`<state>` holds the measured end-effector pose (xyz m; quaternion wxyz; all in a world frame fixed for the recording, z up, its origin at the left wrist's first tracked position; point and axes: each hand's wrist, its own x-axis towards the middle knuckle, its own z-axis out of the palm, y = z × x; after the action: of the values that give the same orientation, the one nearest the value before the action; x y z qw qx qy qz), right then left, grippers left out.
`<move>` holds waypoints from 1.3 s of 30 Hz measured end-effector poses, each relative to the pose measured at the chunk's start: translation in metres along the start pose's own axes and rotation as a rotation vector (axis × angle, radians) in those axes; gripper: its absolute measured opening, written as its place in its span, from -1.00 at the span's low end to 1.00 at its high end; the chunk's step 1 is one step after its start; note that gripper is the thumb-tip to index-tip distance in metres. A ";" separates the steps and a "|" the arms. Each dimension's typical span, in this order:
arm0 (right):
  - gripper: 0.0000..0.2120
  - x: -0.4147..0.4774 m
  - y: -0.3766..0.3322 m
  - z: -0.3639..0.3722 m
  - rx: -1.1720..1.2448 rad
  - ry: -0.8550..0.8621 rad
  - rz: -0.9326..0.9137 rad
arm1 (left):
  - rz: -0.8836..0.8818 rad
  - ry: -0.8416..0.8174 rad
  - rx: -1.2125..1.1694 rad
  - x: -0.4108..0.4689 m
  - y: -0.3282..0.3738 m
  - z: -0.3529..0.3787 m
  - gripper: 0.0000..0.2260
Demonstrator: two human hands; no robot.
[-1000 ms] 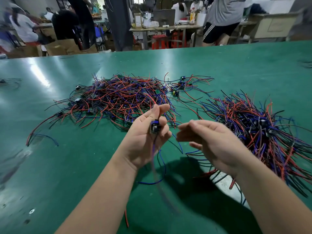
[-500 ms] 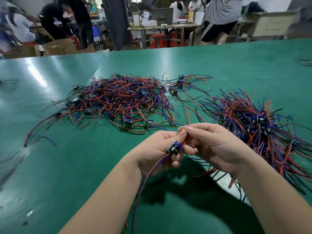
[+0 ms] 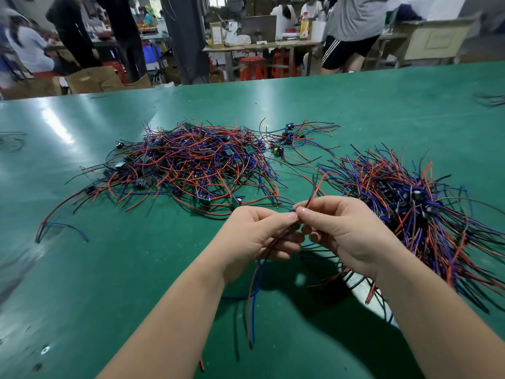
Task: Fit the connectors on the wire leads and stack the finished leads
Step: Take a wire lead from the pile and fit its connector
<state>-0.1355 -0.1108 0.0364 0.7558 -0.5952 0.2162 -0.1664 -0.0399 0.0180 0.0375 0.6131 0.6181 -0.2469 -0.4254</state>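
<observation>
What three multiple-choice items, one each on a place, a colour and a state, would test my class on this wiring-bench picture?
1. Where does the fanned stack lie from the loose pile? A right; B left; C underneath.
2. The table is: A white; B brown; C green.
3. The left hand and right hand: A lie flat; B pinch one lead between them; C hold scissors.
Answers: 1 A, it fans out at the right edge; 2 C, green all over; 3 B, both hands' fingertips meet on it.
</observation>
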 end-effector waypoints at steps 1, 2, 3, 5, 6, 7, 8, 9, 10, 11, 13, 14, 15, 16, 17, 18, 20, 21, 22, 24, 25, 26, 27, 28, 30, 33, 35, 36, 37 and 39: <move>-0.87 0.000 0.001 0.000 -0.031 -0.021 0.008 | -0.001 0.008 -0.007 0.000 0.000 0.000 -0.87; -0.90 0.000 0.002 -0.001 -0.052 -0.027 0.010 | 0.007 0.021 -0.015 0.000 0.000 0.000 -0.89; -0.94 0.000 0.002 -0.002 -0.063 -0.031 0.005 | 0.022 0.036 -0.026 0.000 -0.001 0.000 -0.91; -0.98 0.000 0.002 -0.002 -0.085 -0.029 -0.009 | 0.044 0.054 -0.051 -0.001 -0.001 0.000 -0.92; -0.98 0.000 0.002 -0.002 -0.093 -0.024 -0.016 | 0.043 0.046 -0.051 -0.001 -0.001 -0.001 -0.94; -0.95 0.000 0.002 -0.001 -0.084 -0.010 -0.027 | 0.035 0.027 -0.038 -0.002 0.001 -0.002 -0.97; -0.90 0.000 0.000 -0.001 -0.059 0.018 -0.044 | 0.024 -0.002 -0.005 -0.003 0.002 -0.004 -0.95; -0.87 0.001 -0.002 -0.003 -0.023 0.056 -0.068 | 0.010 -0.044 0.040 -0.005 0.004 -0.007 -0.92; -0.86 0.001 -0.005 -0.005 0.015 0.102 -0.096 | -0.004 -0.096 0.086 -0.006 0.005 -0.009 -0.91; -0.88 0.002 -0.009 -0.008 0.054 0.144 -0.123 | -0.023 -0.152 0.126 -0.008 0.006 -0.011 -0.89; -0.94 0.004 -0.015 -0.014 0.139 0.206 -0.153 | -0.062 -0.258 0.194 -0.011 0.007 -0.013 -0.89; -0.94 0.004 -0.018 -0.015 0.182 0.223 -0.160 | -0.077 -0.306 0.223 -0.013 0.007 -0.013 -0.89; -0.92 0.004 -0.020 -0.017 0.216 0.238 -0.167 | -0.091 -0.348 0.249 -0.014 0.007 -0.013 -0.90; -0.90 0.004 -0.021 -0.018 0.247 0.251 -0.172 | -0.103 -0.388 0.270 -0.015 0.007 -0.012 -0.92; -0.89 0.004 -0.022 -0.019 0.273 0.261 -0.175 | -0.110 -0.422 0.292 -0.016 0.007 -0.012 -0.92; -0.89 0.004 -0.023 -0.018 0.288 0.266 -0.177 | -0.105 -0.449 0.310 -0.016 0.007 -0.012 -0.90; -0.92 0.002 -0.022 -0.018 0.281 0.284 -0.179 | -0.086 -0.491 0.336 -0.016 0.006 -0.012 -0.86; -0.95 0.002 -0.022 -0.018 0.277 0.298 -0.181 | -0.079 -0.508 0.339 -0.016 0.006 -0.012 -0.86; -0.97 0.001 -0.022 -0.017 0.289 0.310 -0.183 | -0.073 -0.524 0.329 -0.016 0.006 -0.014 -0.85; -0.90 0.001 -0.022 -0.018 0.333 0.352 -0.170 | -0.056 -0.558 0.294 -0.016 0.006 -0.017 -0.86; -0.85 0.003 -0.022 -0.020 0.359 0.386 -0.150 | -0.032 -0.576 0.272 -0.016 0.006 -0.019 -0.86; -0.80 0.004 -0.024 -0.022 0.386 0.413 -0.124 | 0.005 -0.593 0.231 -0.015 0.006 -0.021 -0.87; -0.76 0.005 -0.024 -0.024 0.419 0.420 -0.094 | 0.050 -0.603 0.157 -0.015 0.006 -0.022 -0.87; -0.72 0.007 -0.024 -0.024 0.446 0.404 -0.056 | 0.097 -0.604 0.041 -0.014 0.006 -0.022 -0.84; -0.71 0.008 -0.021 -0.022 0.400 0.312 0.030 | 0.168 -0.571 -0.242 -0.012 0.007 -0.021 -0.79; -0.90 0.004 -0.011 -0.012 0.159 0.040 0.095 | 0.225 -0.438 -0.553 -0.009 0.009 -0.017 -0.74; -0.75 -0.001 -0.007 -0.005 0.122 -0.148 0.113 | 0.266 -0.255 -0.596 -0.006 0.008 -0.009 -0.71; -0.72 -0.003 -0.006 -0.002 0.161 -0.203 0.108 | 0.298 -0.154 -0.567 -0.004 0.007 -0.005 -0.74; -0.72 -0.003 -0.005 0.000 0.213 -0.234 0.087 | 0.334 -0.058 -0.516 -0.001 0.005 -0.001 -0.79; -0.79 -0.003 -0.006 0.004 0.307 -0.206 0.050 | 0.420 0.088 -0.401 0.003 -0.001 0.008 -0.80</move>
<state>-0.1356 -0.1075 0.0429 0.8597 -0.4813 0.1245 -0.1170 -0.0448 0.0115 0.0369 0.8077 0.4378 -0.2537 -0.3025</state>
